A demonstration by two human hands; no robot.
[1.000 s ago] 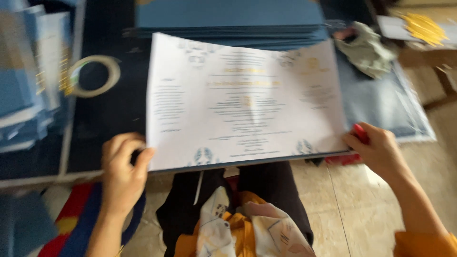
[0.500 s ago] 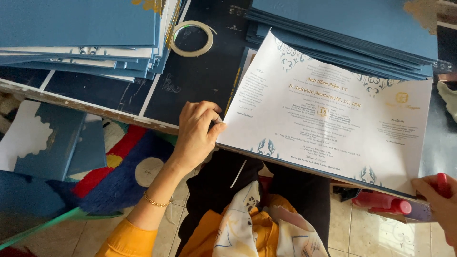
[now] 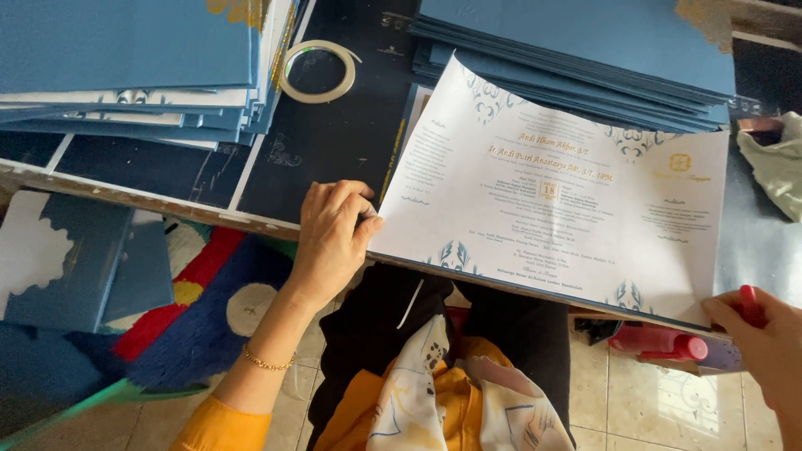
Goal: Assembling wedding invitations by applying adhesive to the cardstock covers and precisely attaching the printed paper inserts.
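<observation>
Head view: the white printed sheet (image 3: 555, 196) lies tilted across the dark table (image 3: 334, 159), between both hands. Left hand (image 3: 332, 238) grips its lower-left corner with curled fingers. Right hand (image 3: 764, 338) sits at the lower-right corner — cut off by the frame, so can't tell its grip — just beside a red tool (image 3: 668, 344). Tape ring (image 3: 317, 71) and blue card stacks (image 3: 134, 67) lie further up the table.

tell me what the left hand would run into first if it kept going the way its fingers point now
The left hand has fingers aimed right, already at the left edge of the white printed sheet, so it would likely slide onto that sheet first. Depth is hard to judge.
</observation>
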